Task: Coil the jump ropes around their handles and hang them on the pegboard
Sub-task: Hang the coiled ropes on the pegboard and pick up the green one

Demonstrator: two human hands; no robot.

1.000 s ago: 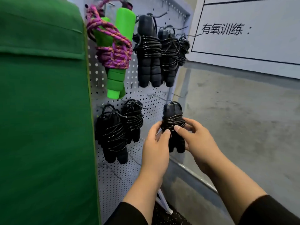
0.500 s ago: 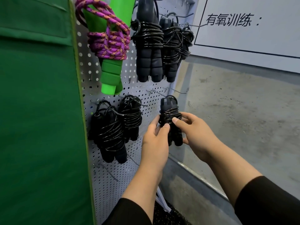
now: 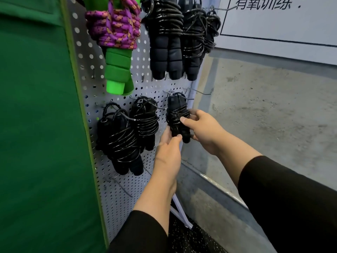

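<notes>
Against the lower right part of the pegboard (image 3: 127,181), both hands hold a black jump rope bundle (image 3: 177,117), its cord wound tightly round two black handles. The bundle stands roughly upright just below a metal hook (image 3: 179,96) that juts from the board; whether its top loop sits on the hook cannot be told. The left hand (image 3: 168,154) reaches up from below, its fingers (image 3: 165,133) curled behind the bundle's lower half and its thumb pressed to the front near the handle ends. The right hand (image 3: 204,130) comes in from the right, thumb across the front of the coiled cord and fingers (image 3: 194,112) wrapped round the far side, so the bundle is pinched between thumb and fingers. Both forearms wear black sleeves.

To the left on the same row hang two more black coiled ropes: one just beside the held bundle (image 3: 145,121) and a bigger one lower and further left (image 3: 120,141), each on its own hook. On the row above hang a rope with green handles and a purple braided cord (image 3: 116,42), and right of it three black coiled ropes close together (image 3: 167,42). A green panel (image 3: 36,125) fills the left side of the view. Right of the board lies a grey concrete floor (image 3: 273,106), and a white sign with black characters (image 3: 273,19) stands at the top right.
</notes>
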